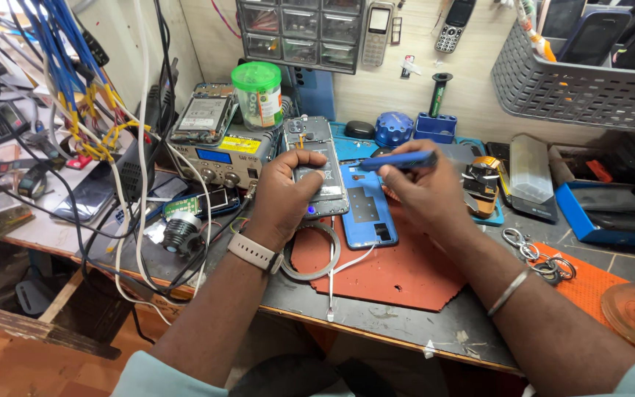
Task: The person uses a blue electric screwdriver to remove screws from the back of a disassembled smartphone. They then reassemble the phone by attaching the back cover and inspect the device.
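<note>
From the head camera, the left hand [282, 192] is closed around the lower part of an opened phone [316, 165], its thumb lying across the exposed inside and its fingers wrapped behind. The phone is tilted up off the red work mat [406, 268], with its top end pointing away from the person; a small blue light glows at its lower edge, just beside the left hand. The right hand [424, 192] pinches a blue tool [398, 160] between thumb and fingers, held almost level, its tip pointing left toward the phone and stopping just short of its right edge. Between and below the two hands, a blue back cover [367, 209] lies flat on the mat, partly under the right hand. A grey ring on a cable [317, 254] rests on the mat under the left wrist. Behind the phone stand a bench power supply [222, 158] and a jar with a green lid [257, 94]. A bunch of keys [538, 257] lies to the right of the right forearm.
</note>
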`<state>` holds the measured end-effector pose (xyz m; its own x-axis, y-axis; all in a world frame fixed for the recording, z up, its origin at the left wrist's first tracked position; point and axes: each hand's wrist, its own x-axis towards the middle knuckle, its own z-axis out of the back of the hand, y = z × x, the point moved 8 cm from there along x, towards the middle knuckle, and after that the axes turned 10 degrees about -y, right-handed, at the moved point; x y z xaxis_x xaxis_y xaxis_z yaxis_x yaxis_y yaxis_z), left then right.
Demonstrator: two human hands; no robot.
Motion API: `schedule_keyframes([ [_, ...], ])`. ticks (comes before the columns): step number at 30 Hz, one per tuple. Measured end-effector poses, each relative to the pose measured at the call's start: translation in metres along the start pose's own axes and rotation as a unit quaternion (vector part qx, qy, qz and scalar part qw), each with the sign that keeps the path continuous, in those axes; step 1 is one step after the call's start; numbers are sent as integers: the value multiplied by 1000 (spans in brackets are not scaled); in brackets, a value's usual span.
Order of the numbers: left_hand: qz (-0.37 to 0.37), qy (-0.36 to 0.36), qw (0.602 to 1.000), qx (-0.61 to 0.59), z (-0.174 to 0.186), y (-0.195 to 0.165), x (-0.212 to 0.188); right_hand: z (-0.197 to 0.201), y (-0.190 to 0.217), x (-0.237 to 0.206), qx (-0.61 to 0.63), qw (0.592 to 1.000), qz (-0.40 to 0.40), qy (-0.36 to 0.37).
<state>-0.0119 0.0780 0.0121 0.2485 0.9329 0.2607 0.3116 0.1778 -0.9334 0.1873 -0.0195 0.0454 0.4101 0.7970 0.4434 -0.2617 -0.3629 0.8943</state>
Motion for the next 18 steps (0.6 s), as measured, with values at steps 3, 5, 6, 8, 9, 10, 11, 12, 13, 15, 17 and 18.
schedule_keyframes([
  [3,-3,18,999,48,-2,0,-3,17,7,1,56,998,-15,-40],
  [5,-76,45,993,83,-10,-9,-5,26,9,-1,106,992,-41,-51],
  [6,-91,55,989,104,-11,-11,-6,27,11,-3,129,990,-44,-44],
  [8,-118,73,980,145,-16,-13,-9,27,14,-6,175,983,-53,-29],
  [9,-105,81,981,138,-17,-12,-9,26,15,-8,187,981,-54,-21],
  [10,-93,89,983,131,-18,-11,-10,24,17,-9,199,978,-56,-14],
  [11,-79,99,984,125,-19,-10,-11,23,18,-11,211,976,-57,-9],
  [12,-67,105,985,118,-19,-9,-12,22,18,-12,203,977,-59,-10],
  [13,-55,112,986,110,-21,-8,-13,22,18,-13,195,979,-61,-13],
  [15,-42,126,987,95,-24,-7,-14,21,18,-15,189,980,-61,-15],
  [17,-40,138,986,82,-26,-7,-15,20,19,-17,193,979,-59,-12],
  [18,-56,138,985,89,-26,-9,-15,19,20,-17,191,980,-59,-11],
])
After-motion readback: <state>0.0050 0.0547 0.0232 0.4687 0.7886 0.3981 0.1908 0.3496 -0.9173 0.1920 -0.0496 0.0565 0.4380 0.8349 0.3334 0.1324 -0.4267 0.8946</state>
